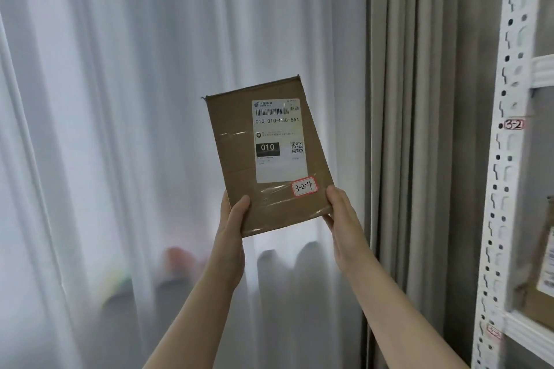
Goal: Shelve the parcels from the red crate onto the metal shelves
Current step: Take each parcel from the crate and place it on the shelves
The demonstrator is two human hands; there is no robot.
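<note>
In the head view, a flat brown cardboard parcel (266,159) is held up in the air in front of the person, near the middle of the picture. It stands upright with its top leaning a little to the left, and it touches no shelf. The left hand (232,234) grips its lower left corner: the thumb lies on the front face, and the other fingers are behind the parcel, where I cannot see them. The right hand (341,216) holds the lower right corner, with the thumb pressed along the edge and the fingers hidden behind. On the front of the parcel there is a white shipping label (280,141) with a barcode, the printed number 010 and a small QR code. Just below it, near the right thumb, sits a small red-bordered sticker (304,186) with "3-2-4" written by hand. Strips of clear tape cross the cardboard. Behind the parcel hangs a thin white sheer curtain (120,99), and to the right of it a thick grey-beige curtain (419,99). At the right edge stands the white metal shelf rack (509,159), its post full of holes. A small tag (514,124) on the post reads "3-2". On a lower shelf of the rack stands a second brown parcel (539,305), which is blurred and cut by the picture edge.
</note>
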